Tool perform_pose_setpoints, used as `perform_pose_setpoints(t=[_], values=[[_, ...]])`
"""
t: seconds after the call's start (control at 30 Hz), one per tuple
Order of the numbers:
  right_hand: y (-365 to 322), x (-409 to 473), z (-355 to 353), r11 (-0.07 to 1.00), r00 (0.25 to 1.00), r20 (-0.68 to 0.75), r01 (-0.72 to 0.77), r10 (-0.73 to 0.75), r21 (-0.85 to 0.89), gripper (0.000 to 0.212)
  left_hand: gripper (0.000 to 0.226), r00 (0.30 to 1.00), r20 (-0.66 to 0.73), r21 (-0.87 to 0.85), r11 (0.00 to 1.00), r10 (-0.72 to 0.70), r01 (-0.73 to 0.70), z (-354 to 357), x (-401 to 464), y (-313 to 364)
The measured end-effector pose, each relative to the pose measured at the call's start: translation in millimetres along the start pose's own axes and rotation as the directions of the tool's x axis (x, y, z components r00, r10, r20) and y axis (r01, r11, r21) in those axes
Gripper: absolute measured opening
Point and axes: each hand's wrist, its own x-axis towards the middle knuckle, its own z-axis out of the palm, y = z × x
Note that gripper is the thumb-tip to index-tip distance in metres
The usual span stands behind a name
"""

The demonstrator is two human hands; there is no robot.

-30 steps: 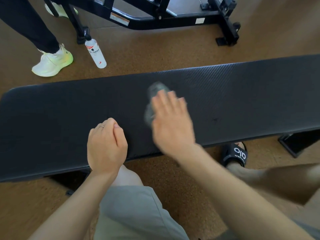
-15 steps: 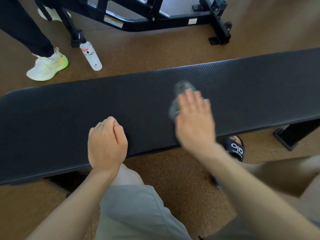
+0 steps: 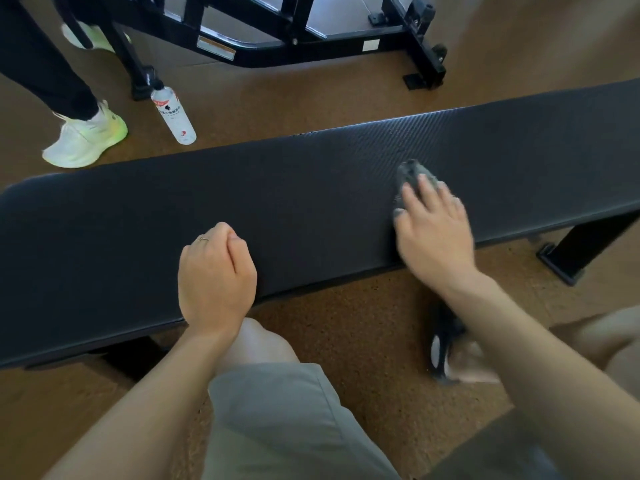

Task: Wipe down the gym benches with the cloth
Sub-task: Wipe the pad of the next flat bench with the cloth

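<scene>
Around you, off the job
A white bottle (image 3: 174, 113) stands on brown floor (image 3: 311, 109) by a black frame (image 3: 277, 46), near someone's pale sneaker (image 3: 85, 138).

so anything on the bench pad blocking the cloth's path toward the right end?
Nothing visible. The right hand presses the cloth flat on the bench, and the pad to its right shows bare up to the frame edge. The left hand rests fisted behind it, on the near edge.

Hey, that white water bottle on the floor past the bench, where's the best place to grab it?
Probably the bottle's middle, around the label, coming from the bench side. It seems to stand upright with its dark cap close to the black frame's foot, so the body facing the bench is the freer side.
</scene>
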Motion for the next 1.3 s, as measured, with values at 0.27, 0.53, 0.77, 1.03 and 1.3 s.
perform_pose_setpoints(t=[0.27,0.53,0.77,1.03,1.3], values=[[-73,4,-9,0.875,0.97,-0.026,0.231,-0.244,0.425,0.055,0.036,0.999,0.002,0.041,0.999,-0.036,0.036,1,0,2],[-68,38,-41,0.902,0.936,0.281,0.079,-0.214,0.424,0.02,0.036,0.998,0.002,0.095,0.994,-0.055,0.055,-1,-1,4],[-64,40,-75,0.803,0.87,-0.237,0.49,-0.431,0.339,0.026,0.04,0.997,-0.002,0.115,0.991,-0.071,0.071,0,-1,5],[-45,24,-22,0.722,0.728,0.021,0.675,-0.685,0.156,0.039,0.037,0.996,-0.002,0.142,0.986,-0.09,0.089,2,-1,7],[-57,34,14,0.489,0.469,0.198,0.87,-0.861,0.066,0.054,0.033,0.992,-0.027,0.198,0.972,-0.124,0.127,6,0,6]])
